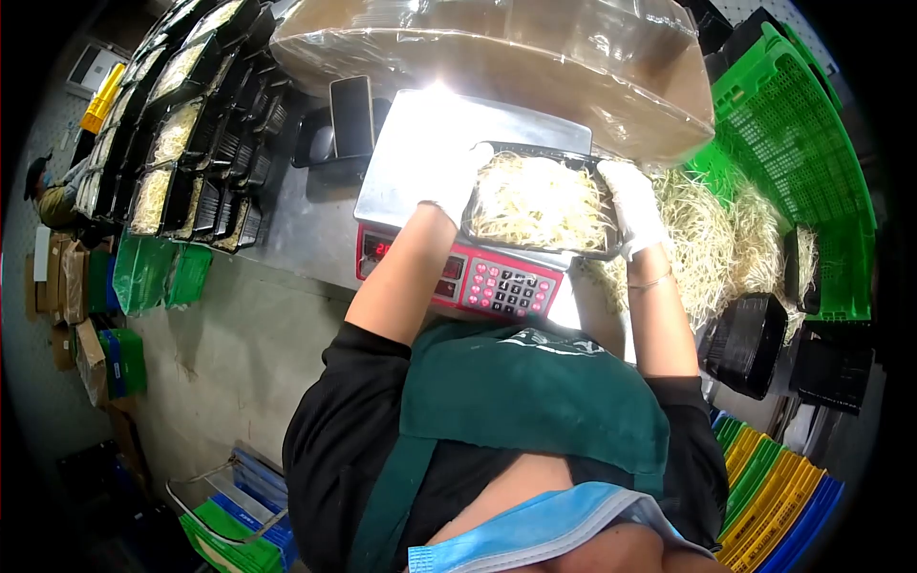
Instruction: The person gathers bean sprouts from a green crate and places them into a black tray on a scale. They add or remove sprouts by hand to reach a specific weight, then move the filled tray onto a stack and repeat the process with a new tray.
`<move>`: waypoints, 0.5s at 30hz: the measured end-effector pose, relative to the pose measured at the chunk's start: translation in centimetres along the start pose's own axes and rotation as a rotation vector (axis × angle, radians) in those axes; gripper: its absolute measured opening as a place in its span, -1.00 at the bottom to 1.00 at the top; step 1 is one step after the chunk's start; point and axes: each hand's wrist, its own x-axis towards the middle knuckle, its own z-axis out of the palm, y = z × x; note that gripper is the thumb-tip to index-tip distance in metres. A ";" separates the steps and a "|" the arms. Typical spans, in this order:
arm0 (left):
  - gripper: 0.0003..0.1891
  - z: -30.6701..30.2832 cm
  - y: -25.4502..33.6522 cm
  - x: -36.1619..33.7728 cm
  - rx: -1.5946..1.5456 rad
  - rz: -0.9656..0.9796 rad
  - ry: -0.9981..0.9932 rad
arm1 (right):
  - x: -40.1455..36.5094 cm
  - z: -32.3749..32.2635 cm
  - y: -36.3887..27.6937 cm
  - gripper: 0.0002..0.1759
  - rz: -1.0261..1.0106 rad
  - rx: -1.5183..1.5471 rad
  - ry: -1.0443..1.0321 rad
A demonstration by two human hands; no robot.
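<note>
Both my gloved hands grip a black plastic tray heaped with pale bean sprouts [540, 202]. My left hand [463, 181] is closed on the tray's left end, and my right hand [630, 205] is closed on its right end. Below the tray is a red weighing scale [511, 286] with a shiny metal plate [411, 158]; the tray overlaps the plate's front right part in this view. Red digits glow on the scale's display, partly hidden by my left forearm. To the right of my right hand lies a big loose pile of bean sprouts [702, 224].
Stacked sprout-filled trays [172, 134] line the left side. A phone [351, 116] leans in a black tray behind the scale. A plastic-wrapped cardboard box [516, 57] stands at the back. A green crate [793, 143] lies tipped at right, near stacked black trays [747, 344].
</note>
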 end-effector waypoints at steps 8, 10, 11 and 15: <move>-0.70 -5.4 0.5 -1.9 0.055 0.242 -0.288 | -4.7 -4.3 -5.5 -0.59 0.316 -0.003 -0.314; -0.72 -6.0 2.5 -5.3 0.190 -0.131 -0.584 | -7.0 -3.6 -4.5 -0.63 0.396 -0.002 -0.299; -0.70 -5.5 -1.3 -5.4 -0.121 -0.130 -0.524 | -7.7 -3.0 -4.4 -0.66 0.516 0.269 -0.276; -0.71 -3.1 -4.1 -6.6 -0.597 -0.086 -0.330 | -7.9 -1.3 -4.8 -0.71 0.597 0.512 -0.174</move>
